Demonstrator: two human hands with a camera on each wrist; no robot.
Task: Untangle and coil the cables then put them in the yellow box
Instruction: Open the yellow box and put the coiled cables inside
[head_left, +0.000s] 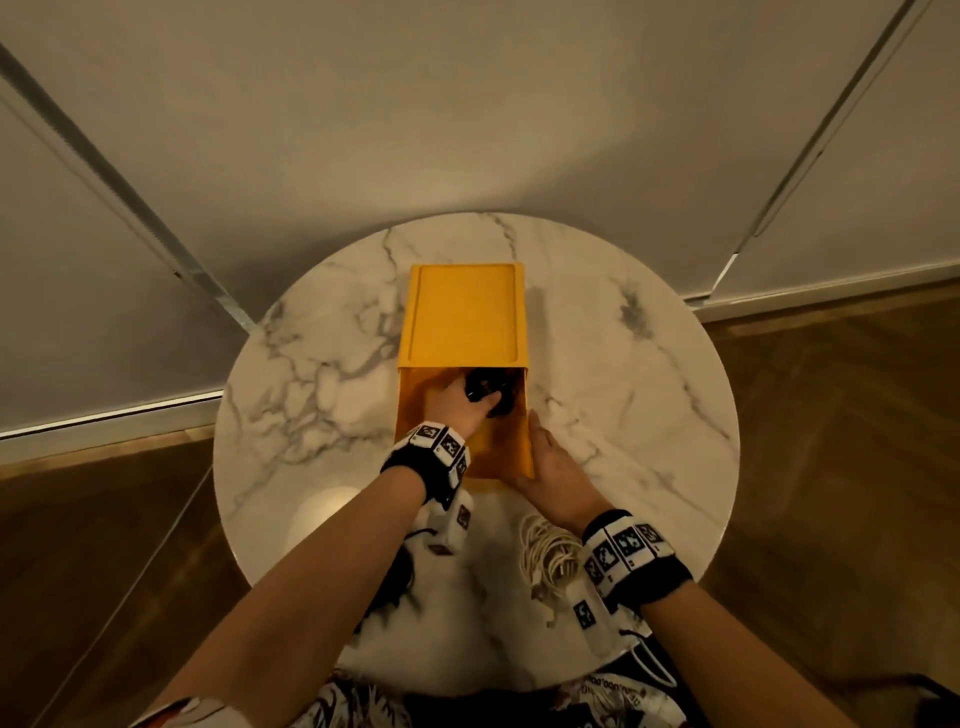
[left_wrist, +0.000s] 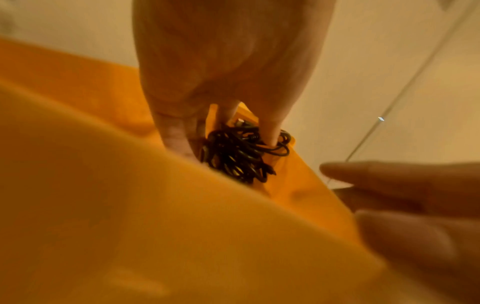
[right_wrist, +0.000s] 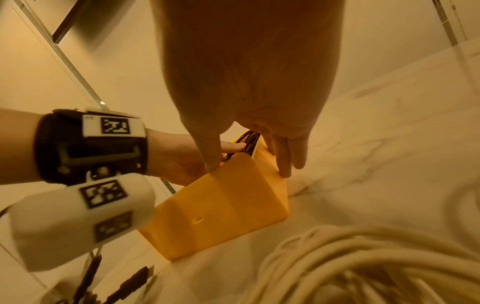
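The yellow box stands mid-table with its lid slid back over the far half. My left hand reaches into the open near half and grips a coiled black cable. In the left wrist view the fingers curl round this black bundle, low against the box wall. My right hand holds the box's near right corner, thumb at the near rim and fingers on the outer side wall. A white cable coil lies just behind that hand.
The round marble table stands close to white walls. A second black cable lies near the front edge, partly hidden under my left forearm. The white coil fills the near right of the tabletop. Wooden floor surrounds the table.
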